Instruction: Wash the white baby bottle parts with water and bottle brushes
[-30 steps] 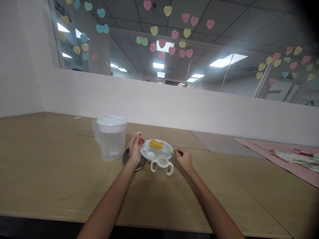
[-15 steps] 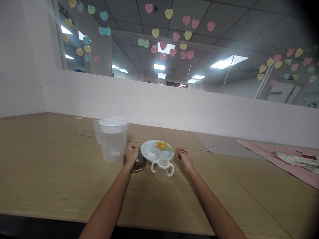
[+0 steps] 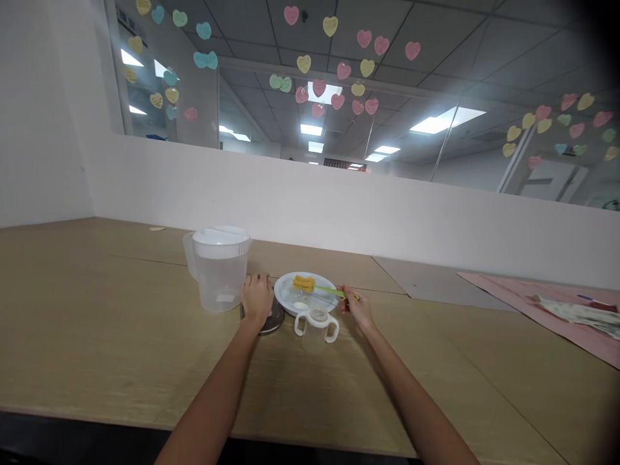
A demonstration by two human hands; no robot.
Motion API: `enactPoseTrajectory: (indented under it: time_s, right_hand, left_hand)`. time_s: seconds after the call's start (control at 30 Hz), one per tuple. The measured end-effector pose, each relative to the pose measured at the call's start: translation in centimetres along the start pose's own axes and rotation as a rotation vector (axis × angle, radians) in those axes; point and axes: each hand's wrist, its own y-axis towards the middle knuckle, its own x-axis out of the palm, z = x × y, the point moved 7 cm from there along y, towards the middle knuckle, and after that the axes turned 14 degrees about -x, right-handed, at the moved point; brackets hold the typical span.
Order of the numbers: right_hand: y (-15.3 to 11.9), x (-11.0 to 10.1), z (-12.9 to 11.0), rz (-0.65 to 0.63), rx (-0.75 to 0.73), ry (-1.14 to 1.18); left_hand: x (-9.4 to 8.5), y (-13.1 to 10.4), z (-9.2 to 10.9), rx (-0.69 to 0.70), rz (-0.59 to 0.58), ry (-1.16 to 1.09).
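Observation:
My right hand (image 3: 357, 309) is closed around the green handle of a bottle brush (image 3: 328, 291) with a yellow sponge head. The sponge head lies over the white plate (image 3: 327, 305), at its left part. Small clear and white pieces (image 3: 299, 302) sit on the plate, partly under the sponge. My left hand (image 3: 257, 298) is over a dark round dish with a shiny rim (image 3: 275, 321), left of the plate. Its fingers are bent, and whatever they hold is hidden. A clear cup with two white handles (image 3: 314, 332) stands upright in front of the plate.
A translucent lidded pitcher (image 3: 220, 271) stands just left of my left hand. At far right lies a pink cloth (image 3: 523, 307) with a pale, patterned cloth (image 3: 576, 314) and a pen on it. A white wall (image 3: 310, 200) rises behind the wooden table (image 3: 159, 361).
The brush head has moved left across the plate. My left hand has turned over, its back now facing up, and the clear piece seen by its fingers is hidden.

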Motion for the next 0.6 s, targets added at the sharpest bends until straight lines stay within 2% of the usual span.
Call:
enactPoseTrajectory:
  time_s: [0.07, 0.2, 0.43, 0.6]
  right_hand:
    - [0.0, -0.1, 0.0, 0.01, 0.003, 0.019]
    - [-0.1, -0.1, -0.2, 0.028, 0.025, 0.058]
    - [-0.4, 0.5, -0.6, 0.019, 0.041, 0.14]
    - [-0.2, -1.2, -0.9, 0.198, 0.004, 0.071]
  left_hand:
    - [-0.4, -0.6, 1.4, 0.099, 0.021, -0.024]
    - [0.7, -2.1, 3.4, 0.199, -0.092, -0.004]
    - [2.3, -2.6, 3.1, 0.087, -0.247, 0.008]
    - [2.6, -2.6, 3.2, 0.12, -0.275, 0.009]
